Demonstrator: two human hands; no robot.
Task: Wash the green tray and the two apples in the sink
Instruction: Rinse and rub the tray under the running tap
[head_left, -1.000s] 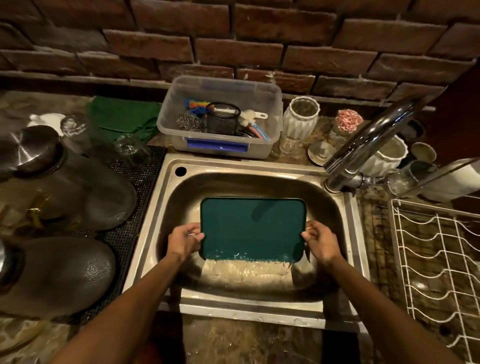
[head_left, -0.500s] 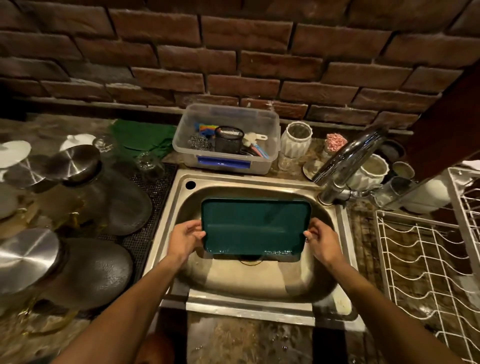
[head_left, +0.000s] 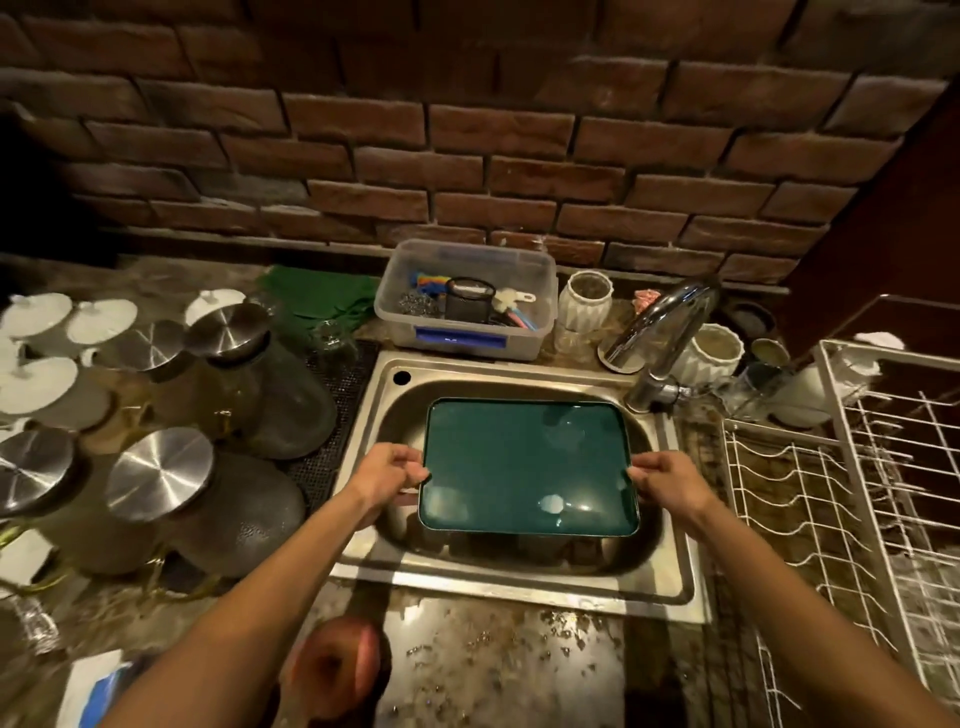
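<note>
Head view: a green tray (head_left: 527, 462), a flat rounded rectangle with a raised rim and a glossy wet face catching spots of light, is held level over the basin of a stainless steel sink (head_left: 670, 571). The left hand (head_left: 387, 475) pinches the tray's left edge, fingers curled at the rim; the right hand (head_left: 667, 480) grips the right edge the same way. The tray lies between the two hands, its near edge above the sink's near wall. One reddish round apple (head_left: 335, 667) sits on the speckled, wet counter (head_left: 498, 670) near the sink's near-left corner, partly behind the left forearm; it is blurred.

A curved chrome tap (head_left: 660, 327) rises at the sink's far right. Beyond the sink stands a clear plastic box (head_left: 467, 332) holding scrubbers and brushes, with a ribbed white cup (head_left: 584, 301) to its right. On the left are glass jars with brushed metal lids (head_left: 158, 475) and white lids (head_left: 36, 384), and a green cloth (head_left: 322, 299) lies far left of the box. A white wire rack (head_left: 852, 483) fills the right. A rough red brick wall (head_left: 467, 156) runs behind.
</note>
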